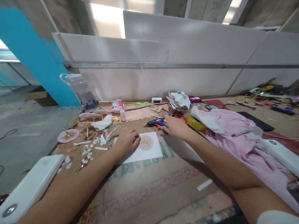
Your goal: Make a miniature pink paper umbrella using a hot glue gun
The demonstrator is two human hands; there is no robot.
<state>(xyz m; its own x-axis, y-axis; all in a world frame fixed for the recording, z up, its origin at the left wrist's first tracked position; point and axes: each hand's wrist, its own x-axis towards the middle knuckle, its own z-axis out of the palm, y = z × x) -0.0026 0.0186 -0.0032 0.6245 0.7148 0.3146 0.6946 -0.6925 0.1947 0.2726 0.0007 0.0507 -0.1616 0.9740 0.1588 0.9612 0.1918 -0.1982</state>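
Observation:
My left hand (127,141) lies palm down over the left edge of a white paper sheet (153,152), fingers loosely extended. On that sheet, just right of my thumb, is a round disc with thin sticks spreading from its centre (146,142). Behind the sheet, my right hand (174,127) has its fingers at the rear of a blue hot glue gun (154,122) with an orange trigger. The gun's nozzle points left. Partly hidden by my left hand is a clear ring, perhaps a tape roll (112,141).
Finished-looking pleated discs (68,135) and paper scraps (87,152) lie at left, near a large water bottle (85,93). Pink cloth (231,124) and a yellow tape roll (196,122) are at right. White devices (35,186) flank my arms. A white panel (149,82) stands behind.

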